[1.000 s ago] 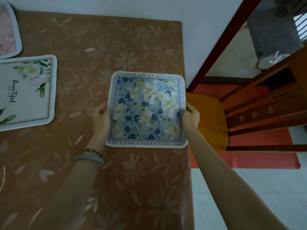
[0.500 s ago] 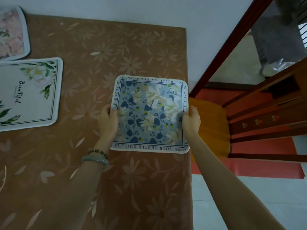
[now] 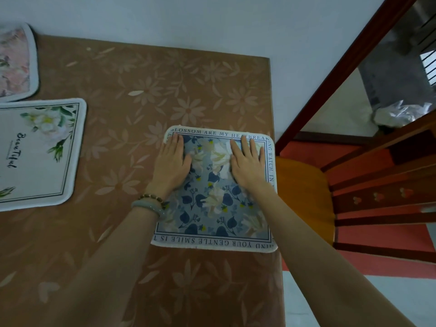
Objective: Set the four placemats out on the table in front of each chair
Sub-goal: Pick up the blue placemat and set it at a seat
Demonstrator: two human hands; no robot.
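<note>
A blue floral placemat with a lettered border lies flat on the brown flowered table, at its right edge beside a chair. My left hand rests palm down on the mat's far left part. My right hand lies palm down on its far right part. Both hands have their fingers stretched flat and grip nothing. A white placemat with green leaves and the word "Beautiful" lies at the left. A pink floral placemat sits at the far left corner, partly cut off.
A wooden chair with an orange seat stands against the table's right edge, over a red floor strip. A white wall runs behind the table. A dark red door frame slants at the upper right.
The hands let go of the blue mat's side edges and moved on top of it, palms flat. The mat now lies on the table by the chair.
</note>
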